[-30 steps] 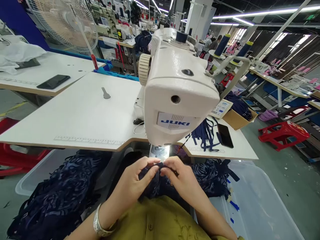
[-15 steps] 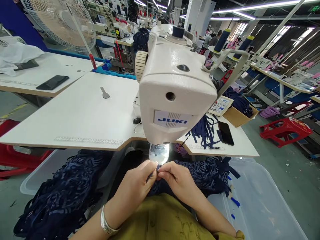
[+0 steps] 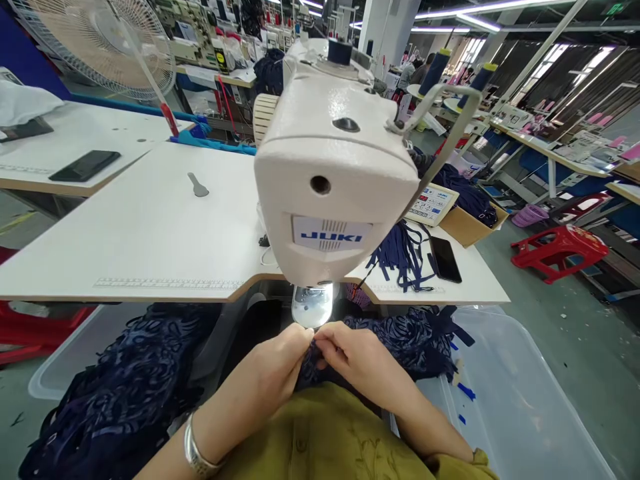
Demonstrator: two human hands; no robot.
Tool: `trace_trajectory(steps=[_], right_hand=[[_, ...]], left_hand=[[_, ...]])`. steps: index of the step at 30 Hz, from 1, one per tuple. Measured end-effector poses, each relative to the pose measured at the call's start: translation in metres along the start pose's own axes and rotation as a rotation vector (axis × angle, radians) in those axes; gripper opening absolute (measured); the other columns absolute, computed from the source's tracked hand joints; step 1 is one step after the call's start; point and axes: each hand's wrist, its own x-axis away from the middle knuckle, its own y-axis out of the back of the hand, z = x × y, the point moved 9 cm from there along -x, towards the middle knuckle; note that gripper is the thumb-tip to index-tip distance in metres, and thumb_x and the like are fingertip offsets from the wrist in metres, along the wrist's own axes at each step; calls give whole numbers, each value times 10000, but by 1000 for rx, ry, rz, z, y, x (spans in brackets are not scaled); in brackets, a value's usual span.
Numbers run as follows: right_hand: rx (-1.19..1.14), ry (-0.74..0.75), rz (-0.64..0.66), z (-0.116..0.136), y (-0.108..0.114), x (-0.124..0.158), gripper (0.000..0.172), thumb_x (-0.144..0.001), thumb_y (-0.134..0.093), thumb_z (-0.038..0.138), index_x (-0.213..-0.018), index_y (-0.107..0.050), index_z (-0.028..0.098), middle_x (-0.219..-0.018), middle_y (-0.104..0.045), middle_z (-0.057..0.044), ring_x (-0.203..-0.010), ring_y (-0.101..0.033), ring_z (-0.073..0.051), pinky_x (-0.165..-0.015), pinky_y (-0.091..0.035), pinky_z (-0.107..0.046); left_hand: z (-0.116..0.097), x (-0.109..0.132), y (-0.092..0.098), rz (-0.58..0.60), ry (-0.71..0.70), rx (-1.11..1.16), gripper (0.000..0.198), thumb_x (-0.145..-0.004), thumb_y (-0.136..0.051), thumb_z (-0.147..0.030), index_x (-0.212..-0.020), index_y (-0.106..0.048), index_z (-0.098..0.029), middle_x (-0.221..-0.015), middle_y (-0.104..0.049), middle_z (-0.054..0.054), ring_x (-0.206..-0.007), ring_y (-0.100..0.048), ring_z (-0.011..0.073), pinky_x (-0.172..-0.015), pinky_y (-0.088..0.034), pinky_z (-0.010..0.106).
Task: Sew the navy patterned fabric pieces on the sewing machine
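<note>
My left hand (image 3: pixel 277 360) and my right hand (image 3: pixel 357 360) meet fingertip to fingertip, just below the lit sewing plate (image 3: pixel 313 308) of a white JUKI sewing machine (image 3: pixel 340 167). Thumbs and forefingers are pinched together on navy fabric (image 3: pixel 309 372), most of which my fingers cover. Patterned navy fabric (image 3: pixel 405 341) with strap ends lies beyond my right hand, over the edge of a clear plastic bin (image 3: pixel 515 387). To the left, a large heap of the same patterned fabric (image 3: pixel 115 393) hangs over another clear bin (image 3: pixel 47 380).
On the white table (image 3: pixel 165 227) lie a small grey metal piece (image 3: pixel 199 187), navy straps (image 3: pixel 400 257) and a black phone (image 3: pixel 445 259). A control panel (image 3: pixel 433 203) and a cardboard box (image 3: pixel 470 225) stand behind. A red stool (image 3: pixel 560 250) is at right, a fan (image 3: pixel 105 47) at upper left.
My fingertips have drawn closer together, and the bit of blue fabric that showed between them is now mostly covered. The whole view has shifted slightly.
</note>
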Motion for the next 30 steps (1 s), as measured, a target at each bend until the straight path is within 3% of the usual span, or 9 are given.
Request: trace_trajectory(steps=[3,5,8,11,15,18,23,28,30], right_hand=[[99,-28,-105,-5,5,-2,90,-887,-471,213,-920,-554,223,-658,-643,36,-610,-653,-137,-576,-428,-219],[25,-67,-163,-12,7,-3,68,-864,-477,197,-911,-521,216,-641,-626,46,-575,-636,-123,-571,-433,-212],[-205,-84,-63,-18,-1,-6,41,-902,-450,226,-924,-484,223,-605,-590,77,-518,-602,-88,-537,-433,-180],[-398,-80,45,-17,-3,-6,118,-946,-420,308,-961,-500,223,-656,-561,68,-547,-573,-79,-522,-441,-173],[-366,16,-11,-7,17,-4,219,-935,-486,370,-1096,-519,227,-768,-534,39,-653,-522,-87,-593,-445,-193],[-214,109,-92,2,31,-2,239,-877,-599,327,-1089,-535,239,-870,-564,15,-751,-535,-109,-627,-438,-204],[-5,258,-256,14,36,-1,64,-922,-534,272,-960,-567,232,-879,-591,-12,-828,-555,-145,-739,-460,-272],[99,304,-733,11,55,21,64,-918,-556,288,-940,-599,245,-949,-612,-42,-955,-561,-201,-890,-422,-378],[-9,309,-683,4,45,22,181,-963,-460,336,-957,-619,248,-930,-635,-43,-921,-585,-194,-857,-442,-362]], left_hand=[[1,-2,0,52,76,99,164,-907,-406,-197,-888,-569,-211,-743,-591,-15,-626,-549,102,-593,-463,193],[0,-3,0,86,88,156,151,-905,-426,-202,-870,-574,-206,-727,-581,-22,-622,-538,92,-588,-456,185],[-6,-2,3,88,14,218,139,-897,-446,-173,-875,-579,-204,-902,-606,20,-762,-578,101,-696,-484,199],[-10,-1,10,39,-73,215,130,-881,-466,-144,-861,-579,-205,-1108,-583,73,-968,-587,141,-868,-489,257],[-2,-2,7,31,-9,295,81,-890,-487,-176,-853,-550,-212,-1065,-614,57,-990,-594,142,-843,-503,252],[10,-4,8,-44,106,414,75,-893,-513,-228,-821,-520,-213,-973,-634,33,-916,-605,135,-798,-508,260],[25,-3,1,-56,268,595,180,-875,-556,-293,-740,-476,-204,-889,-646,18,-807,-611,128,-724,-506,252],[35,2,6,-167,358,565,204,-840,-610,-311,-711,-497,-200,-905,-671,17,-809,-616,130,-745,-506,257],[35,2,8,-203,357,541,191,-832,-622,-307,-715,-515,-202,-898,-678,13,-807,-623,131,-743,-512,255]])
